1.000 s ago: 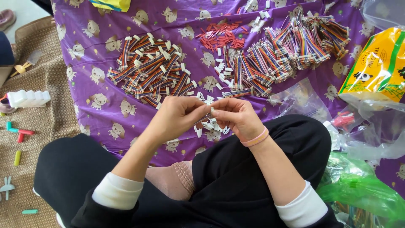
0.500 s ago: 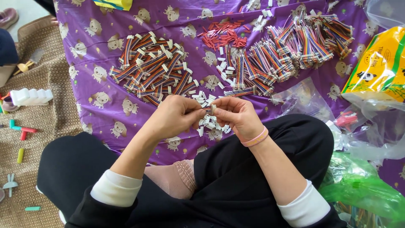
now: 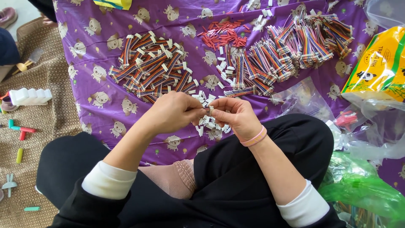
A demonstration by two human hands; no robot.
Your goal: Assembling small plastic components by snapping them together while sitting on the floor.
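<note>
Above the lap, over the near edge of a purple cloth (image 3: 97,105), both hands met on one small piece: the left hand (image 3: 171,113) was curled nearly closed and the right hand (image 3: 236,116) pinched with thumb and fingers, each gripping the same wire lead (image 3: 208,110), of which only a white plug end and a short dark stub showed between the fingertips; its colours could not be told. A pink band (image 3: 254,138) circled the right wrist. Just below and behind the hands, loose white plugs (image 3: 207,125) lay scattered on the cloth. Further up, a heap of striped leads (image 3: 152,67) with white ends lay to the left, a longer heap (image 3: 291,46) ran to the right, and a small pile of red pieces (image 3: 223,36) sat between them. Beside the right heap a clear bag (image 3: 301,99) lay flat, its contents not discernible. At the right edge a yellow packet (image 3: 377,67) rested on more clear plastic (image 3: 375,135), which held something pink (image 3: 346,119). A green bag (image 3: 363,190) by the right knee held bundled wires, barely visible at its lower rim. On the woven mat (image 3: 50,126) to the left were a white block (image 3: 29,96) and small coloured bits
</note>
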